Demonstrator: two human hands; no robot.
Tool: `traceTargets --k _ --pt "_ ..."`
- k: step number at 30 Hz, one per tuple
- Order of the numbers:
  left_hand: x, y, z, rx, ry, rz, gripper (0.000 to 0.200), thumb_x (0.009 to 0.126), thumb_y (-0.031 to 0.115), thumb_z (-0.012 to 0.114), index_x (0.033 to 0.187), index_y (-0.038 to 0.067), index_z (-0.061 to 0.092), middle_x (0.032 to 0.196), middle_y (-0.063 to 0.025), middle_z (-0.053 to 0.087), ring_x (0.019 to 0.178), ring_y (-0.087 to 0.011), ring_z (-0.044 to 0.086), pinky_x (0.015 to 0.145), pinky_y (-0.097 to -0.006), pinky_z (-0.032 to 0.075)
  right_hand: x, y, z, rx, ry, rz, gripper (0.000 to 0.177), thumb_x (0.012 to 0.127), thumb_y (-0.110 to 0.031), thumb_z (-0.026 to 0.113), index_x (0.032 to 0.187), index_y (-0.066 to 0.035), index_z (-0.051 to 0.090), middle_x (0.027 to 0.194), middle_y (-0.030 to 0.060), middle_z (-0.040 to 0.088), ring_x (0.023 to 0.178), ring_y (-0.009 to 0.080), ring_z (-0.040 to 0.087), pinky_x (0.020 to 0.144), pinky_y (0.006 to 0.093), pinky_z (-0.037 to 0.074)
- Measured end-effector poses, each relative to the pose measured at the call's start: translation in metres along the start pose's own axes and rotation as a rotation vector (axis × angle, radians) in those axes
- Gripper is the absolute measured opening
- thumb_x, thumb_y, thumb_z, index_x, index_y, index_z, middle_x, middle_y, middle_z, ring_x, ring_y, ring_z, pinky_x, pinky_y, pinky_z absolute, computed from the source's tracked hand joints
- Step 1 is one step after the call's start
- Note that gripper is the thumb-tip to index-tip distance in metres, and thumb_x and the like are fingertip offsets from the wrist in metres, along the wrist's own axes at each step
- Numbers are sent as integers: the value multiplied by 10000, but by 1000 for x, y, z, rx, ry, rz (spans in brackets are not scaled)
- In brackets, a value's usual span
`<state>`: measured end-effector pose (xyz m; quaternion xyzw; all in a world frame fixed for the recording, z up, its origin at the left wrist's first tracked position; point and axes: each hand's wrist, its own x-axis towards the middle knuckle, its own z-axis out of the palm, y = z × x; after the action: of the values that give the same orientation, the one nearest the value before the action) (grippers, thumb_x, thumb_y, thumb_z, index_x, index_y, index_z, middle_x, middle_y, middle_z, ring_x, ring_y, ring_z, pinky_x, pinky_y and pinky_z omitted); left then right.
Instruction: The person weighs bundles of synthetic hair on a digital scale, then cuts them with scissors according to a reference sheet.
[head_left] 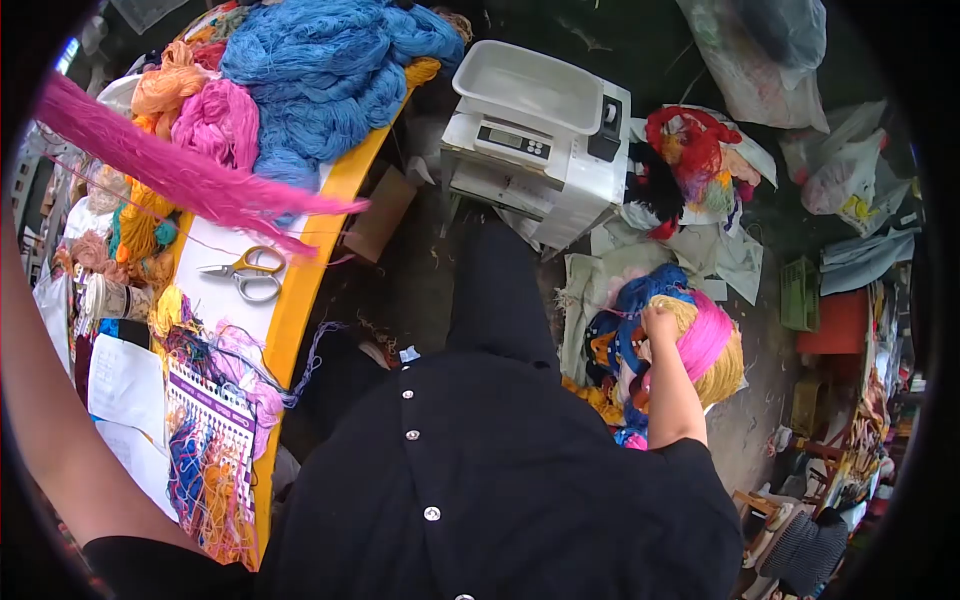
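At the right, my right hand (658, 324) is closed on a tan yarn skein (722, 372), beside a pink skein (704, 335) and blue yarn (645, 290) in a pile. My left arm (75, 430) reaches up along the left edge, and its hand is outside the view. A long pink yarn hank (190, 155) stretches from the upper left edge across the table; its far end hangs over the yellow table edge (300, 290). Scissors with yellow and grey handles (250, 272) lie on the table below it.
Blue yarn (310, 70) heaps on the table's far end. A digital scale (530, 100) stands on a white cabinet (575, 190). A thread sample card (212, 410) and paper sheets (125, 390) lie at the left. Plastic bags (760, 60) and a green crate (799, 293) are at the right.
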<state>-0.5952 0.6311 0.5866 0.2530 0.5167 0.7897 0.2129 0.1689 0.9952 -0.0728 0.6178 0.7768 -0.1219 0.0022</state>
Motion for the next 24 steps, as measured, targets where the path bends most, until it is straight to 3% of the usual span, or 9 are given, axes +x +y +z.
traceTargets --k 3,5,7,9,11,12,13,23,24 --pt "-12 -36 37 295 74 82 313 971 250 338 672 165 369 510 19 266 442 -116 259 431 -278 224 18 -50 -29 724 -103 -126 245 863 -250 601 948 -44 703 686 60 631 641 147 588 597 273 452" --pt "-38 -63 68 -251 -582 -488 262 912 300 460 713 131 440 506 24 278 457 -126 285 452 -264 245 -18 -162 -118 1152 -273 -111 212 904 -205 582 939 -16 673 664 -13 567 583 78 494 555 206 391" --pt "-52 -90 92 -309 -562 -582 316 892 302 519 679 110 385 503 21 290 458 -122 287 472 -253 258 -34 -222 -173 1301 -423 -203 207 918 -189 566 988 -11 645 634 -31 520 546 63 447 523 201 370" --pt "-54 -136 99 -203 -1235 -280 223 956 213 409 1052 11 401 916 -81 467 511 -92 259 495 -219 268 -57 -264 -222 1385 -551 -251 227 930 -197 555 1031 -7 626 613 -46 480 526 46 413 503 197 352" --pt "-84 -144 114 -159 -1194 -199 321 987 171 357 1225 -38 414 1095 -129 550 546 -79 251 513 -205 278 -70 -290 -260 1437 -660 -400 224 936 -187 534 1008 5 623 570 -39 454 512 52 420 527 213 383" --pt "-111 -141 120 -186 -829 -286 315 986 173 360 1212 -37 419 1066 -125 546 555 -80 257 521 -207 282 -77 -302 -275 1432 -659 -500 248 945 -215 530 1020 0 629 576 -62 426 505 30 374 485 187 320" --pt "-118 -137 124 -182 -754 -253 314 985 176 367 1214 -31 427 1073 -118 549 555 -72 264 513 -201 280 -83 -313 -291 1404 -624 -565 252 945 -217 528 1018 1 630 563 -63 414 501 30 369 480 186 314" --pt "-114 -164 105 -116 -682 -18 308 977 198 438 1228 29 500 1136 -41 582 561 14 340 434 -136 257 -104 -393 -399 1433 -444 -1054 241 985 -176 415 1032 15 553 543 -74 313 426 14 256 405 176 212" --pt "-121 -188 100 -127 -655 -55 308 977 200 445 1229 35 507 1143 -34 586 561 22 347 426 -130 255 -118 -396 -410 1416 -419 -925 265 973 -202 445 1052 24 557 563 -52 387 444 30 320 420 184 263"
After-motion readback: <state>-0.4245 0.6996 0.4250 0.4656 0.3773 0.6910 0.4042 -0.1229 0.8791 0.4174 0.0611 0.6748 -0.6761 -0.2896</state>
